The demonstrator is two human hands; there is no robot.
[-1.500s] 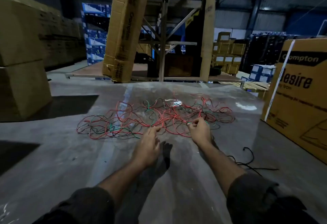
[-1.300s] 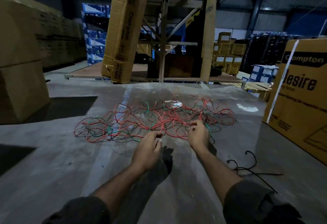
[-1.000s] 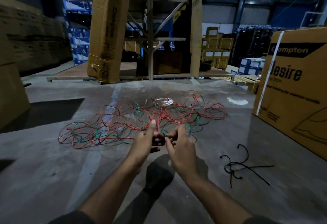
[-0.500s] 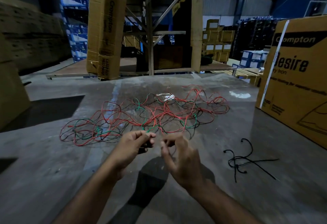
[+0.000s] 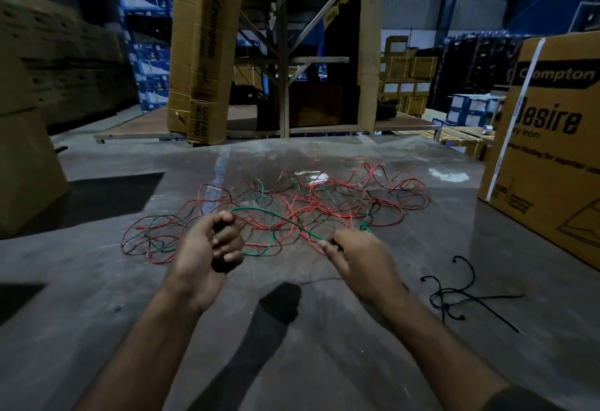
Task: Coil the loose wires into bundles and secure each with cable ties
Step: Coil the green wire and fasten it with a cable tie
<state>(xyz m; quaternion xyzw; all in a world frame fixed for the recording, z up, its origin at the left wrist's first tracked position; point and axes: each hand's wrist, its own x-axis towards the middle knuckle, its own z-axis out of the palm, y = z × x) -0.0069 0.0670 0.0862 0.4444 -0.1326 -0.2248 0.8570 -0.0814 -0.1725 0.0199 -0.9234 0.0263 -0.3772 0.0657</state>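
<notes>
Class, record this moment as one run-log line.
left hand: grips green wire | right hand: pinches same wire | wire pile: tangled on floor | cable ties: unused

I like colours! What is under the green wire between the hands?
Under the green wire lie tangled red and dark wires on the grey floor.

Wires, ties and cartons on the warehouse floor

A tangle of thin red, green and black wires [image 5: 302,212] lies mid-floor on the grey concrete floor [image 5: 292,345]. The left hand [image 5: 207,248] and right hand [image 5: 363,261] sit at its near edge. Black cable ties [image 5: 454,293] lie right of the hands. A large printed cardboard box [image 5: 552,157] stands at the right edge, tall cardboard cartons [image 5: 201,53] behind the tangle.
</notes>
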